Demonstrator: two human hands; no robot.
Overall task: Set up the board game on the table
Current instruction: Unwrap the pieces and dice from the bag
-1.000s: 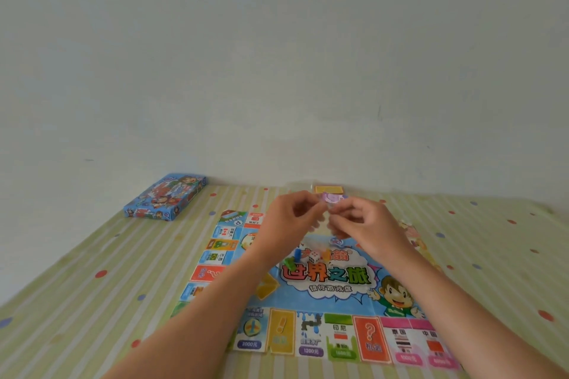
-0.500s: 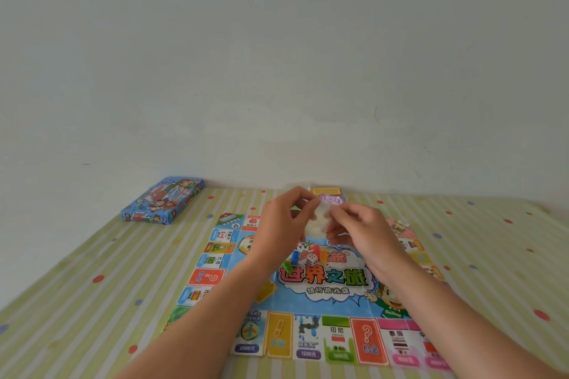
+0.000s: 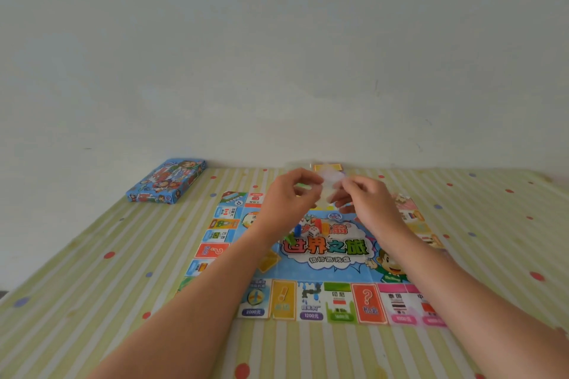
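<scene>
The box (image 3: 167, 180) lies shut at 10 o'clock by the tabletop's (image 3: 92, 286) far edge, its contents hidden. The left hand (image 3: 289, 197) and right hand (image 3: 366, 203), fingers curled, pinch a clear bag (image 3: 331, 178) between them above the board's (image 3: 338, 268) 12 o'clock side. The bag's contents are too blurred to tell. A die (image 3: 313, 231) and pawns (image 3: 320, 224) sit at the centre of the board, which lies flat. Wide striped cloth (image 3: 492, 240) shows at 3 and 9 o'clock.

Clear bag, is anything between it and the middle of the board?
Yes: a white die and coloured pawns lie on the middle of the board, below the clear bag pinched by left hand and right hand.
</scene>
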